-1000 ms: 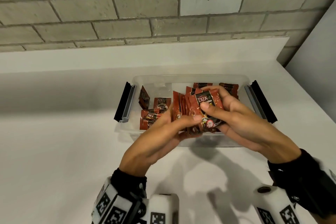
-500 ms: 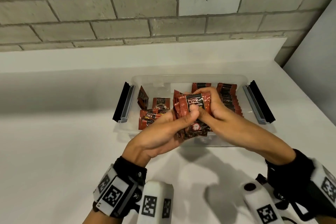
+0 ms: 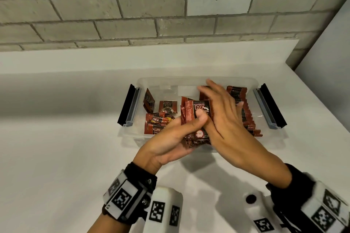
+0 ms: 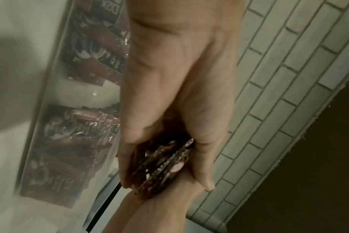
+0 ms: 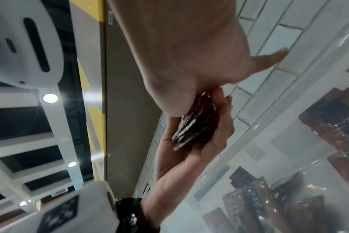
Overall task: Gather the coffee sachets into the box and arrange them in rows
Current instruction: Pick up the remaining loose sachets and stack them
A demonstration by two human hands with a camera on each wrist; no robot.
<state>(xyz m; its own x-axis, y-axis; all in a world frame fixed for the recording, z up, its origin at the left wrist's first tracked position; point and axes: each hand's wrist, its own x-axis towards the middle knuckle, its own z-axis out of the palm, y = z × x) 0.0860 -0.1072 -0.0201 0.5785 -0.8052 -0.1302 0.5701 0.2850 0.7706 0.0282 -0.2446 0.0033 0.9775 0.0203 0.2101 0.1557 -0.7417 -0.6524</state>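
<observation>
A clear plastic box (image 3: 197, 81) with black side latches sits on the white counter. My left hand (image 3: 176, 130) grips a stack of red coffee sachets (image 3: 195, 111) upright over the box's near edge, thumb across the front one. My right hand (image 3: 221, 111) lies flat against the stack's right side, fingers straight and pointing away from me. A tidy row of sachets (image 3: 244, 111) stands along the box's right part. A few loose sachets (image 3: 157, 119) lie in its left part. The left wrist view shows the stack's edges (image 4: 165, 167) between my fingers and thumb.
The white counter (image 3: 56, 157) spreads out to the left and in front of the box. A brick wall (image 3: 132, 5) rises behind the counter's raised back ledge. A white panel (image 3: 331, 53) closes the right side.
My right hand has let go of the front sachet and straightened, now lying flat against the stack's right side. The left hand keeps its hold on the stack.
</observation>
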